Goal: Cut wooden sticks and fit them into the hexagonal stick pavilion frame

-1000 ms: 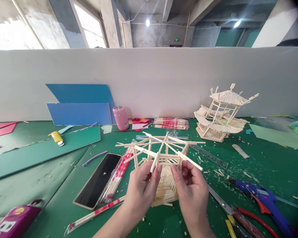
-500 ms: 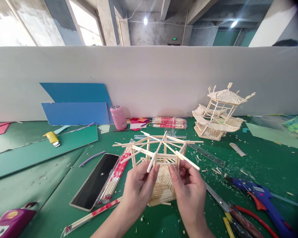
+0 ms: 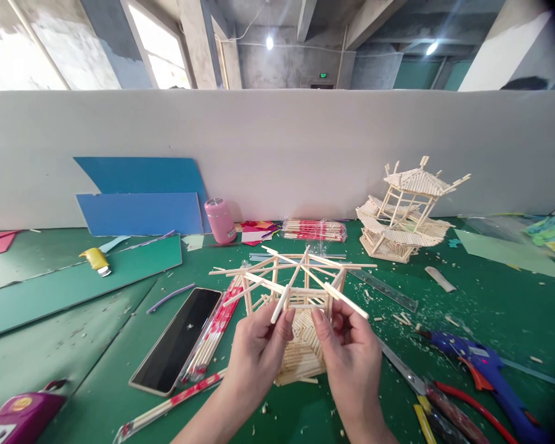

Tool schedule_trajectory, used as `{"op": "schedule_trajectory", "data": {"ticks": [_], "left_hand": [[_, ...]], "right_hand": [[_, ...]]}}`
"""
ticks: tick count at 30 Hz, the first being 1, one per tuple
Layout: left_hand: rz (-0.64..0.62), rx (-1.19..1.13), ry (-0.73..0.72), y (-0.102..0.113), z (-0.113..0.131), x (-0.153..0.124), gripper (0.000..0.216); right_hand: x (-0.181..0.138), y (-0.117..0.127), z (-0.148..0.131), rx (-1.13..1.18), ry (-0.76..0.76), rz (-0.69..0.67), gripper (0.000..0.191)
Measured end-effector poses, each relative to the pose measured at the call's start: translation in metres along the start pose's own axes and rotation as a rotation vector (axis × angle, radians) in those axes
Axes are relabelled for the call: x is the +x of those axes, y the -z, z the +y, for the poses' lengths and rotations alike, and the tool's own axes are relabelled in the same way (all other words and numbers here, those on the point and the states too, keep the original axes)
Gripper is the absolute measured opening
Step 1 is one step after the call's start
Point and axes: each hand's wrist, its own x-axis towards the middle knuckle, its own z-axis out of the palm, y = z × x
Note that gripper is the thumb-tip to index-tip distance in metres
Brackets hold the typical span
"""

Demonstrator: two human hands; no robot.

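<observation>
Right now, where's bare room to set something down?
Bare tabletop lies between the teal board, phone and purple object; a speckled patch between the stick frame and your forearms. Crowded: tools, glue gun, scraps right of your right hand.

On the green table (image 3: 102,370), a pink cylindrical canister (image 3: 221,221) stands at the far edge beside a blue rectangular board (image 3: 139,214); a flat black phone (image 3: 180,339) lies nearer the front, a magenta plastic case (image 3: 25,414) toward the near left corner.

Green tabletop (image 3: 104,394) before me, seam (image 3: 113,337) running at left. Pale grey partition (image 3: 277,142) facing me across far edge. Beyond: bright window (image 3: 160,43) far left, concrete wall (image 3: 289,65), ceiling beams (image 3: 374,21), lit bulb (image 3: 269,43), second lamp (image 3: 431,47) right, green sign (image 3: 323,75).
</observation>
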Motion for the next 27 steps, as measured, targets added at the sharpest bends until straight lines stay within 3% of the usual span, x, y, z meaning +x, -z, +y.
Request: {"op": "schedule_trajectory", "data": {"ticks": [16, 27], "left_hand": [[0.013, 0.013, 0.054, -0.0018, 0.0021, 0.0002, 0.033], [-0.004, -0.042, 0.070, -0.0024, 0.0020, 0.0001, 0.030]], "right_hand": [[-0.0011, 0.0028, 0.0024, -0.037, 0.090, -0.005, 0.017], [-0.0012, 0.0028, 0.0016, -0.058, 0.061, -0.027, 0.017]]}}
